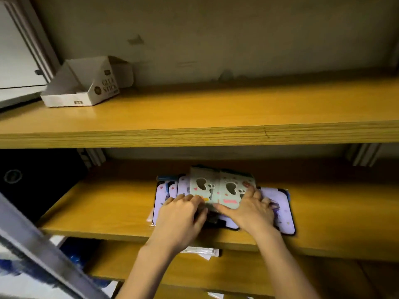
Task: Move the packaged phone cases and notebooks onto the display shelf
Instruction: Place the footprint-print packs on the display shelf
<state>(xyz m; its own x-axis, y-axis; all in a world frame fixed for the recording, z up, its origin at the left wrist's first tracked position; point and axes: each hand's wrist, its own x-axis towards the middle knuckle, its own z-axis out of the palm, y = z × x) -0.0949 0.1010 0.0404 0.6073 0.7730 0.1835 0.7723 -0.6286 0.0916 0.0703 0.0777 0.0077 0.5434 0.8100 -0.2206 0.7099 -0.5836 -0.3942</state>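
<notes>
Steadying hands: left hand (181,214) and right hand (246,210) side by side on the cases (220,190), likely squaring them; right splayed flat, left's grip unclear.
Cases: mid-frame on the middle shelf (108,203), mint atop lilac (glossy flat packs, apt to slide).
Shelf: smooth yellow wood.
Box (86,87): white card, upper left.

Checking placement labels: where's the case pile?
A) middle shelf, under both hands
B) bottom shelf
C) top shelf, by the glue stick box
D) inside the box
A: the pile lies on the middle shelf with the left hand and right hand on it; the box stands on the top shelf above.
</notes>
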